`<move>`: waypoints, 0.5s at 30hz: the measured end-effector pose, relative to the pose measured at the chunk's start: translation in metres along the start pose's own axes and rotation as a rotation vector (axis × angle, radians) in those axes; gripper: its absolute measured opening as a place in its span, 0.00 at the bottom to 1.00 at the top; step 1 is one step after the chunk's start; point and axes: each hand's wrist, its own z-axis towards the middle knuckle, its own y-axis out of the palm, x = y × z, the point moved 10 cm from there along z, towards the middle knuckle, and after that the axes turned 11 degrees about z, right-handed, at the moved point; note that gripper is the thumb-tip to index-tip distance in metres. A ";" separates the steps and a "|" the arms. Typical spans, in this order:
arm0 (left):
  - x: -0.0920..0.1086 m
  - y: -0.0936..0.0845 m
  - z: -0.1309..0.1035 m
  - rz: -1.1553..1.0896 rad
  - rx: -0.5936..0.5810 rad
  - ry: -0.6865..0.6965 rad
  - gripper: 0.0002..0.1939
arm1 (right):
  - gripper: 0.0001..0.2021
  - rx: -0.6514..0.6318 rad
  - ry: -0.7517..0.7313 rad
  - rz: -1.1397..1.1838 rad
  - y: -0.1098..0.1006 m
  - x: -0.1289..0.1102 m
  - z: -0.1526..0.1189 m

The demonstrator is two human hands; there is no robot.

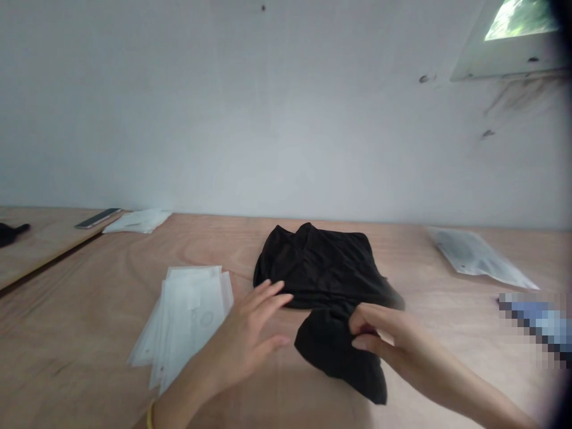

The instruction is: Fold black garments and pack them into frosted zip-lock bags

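Observation:
A small piece of black cloth (333,342) hangs from my right hand (384,330), pinched between thumb and fingers. Its exact kind of garment does not show. Just behind it, a larger heap of black fabric (317,262) lies crumpled on the wooden table (277,393); whether the two pieces are separate I cannot tell. My left hand (250,333) hovers left of the held cloth, fingers spread and holding nothing. Beyond its wrist lies a fanned stack of frosted plastic bags (192,310).
A filled frosted bag (480,256) rests at the back right, with a blurred-out item (540,322) nearer the right edge. More white bags (138,220) and a phone-like flat object (98,218) lie at the back left. Some black item (11,233) sits far left. A wall (214,119) stands behind.

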 end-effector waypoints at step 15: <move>0.098 -0.034 0.026 -0.576 -0.047 0.243 0.15 | 0.08 0.250 -0.336 0.051 -0.046 -0.085 -0.028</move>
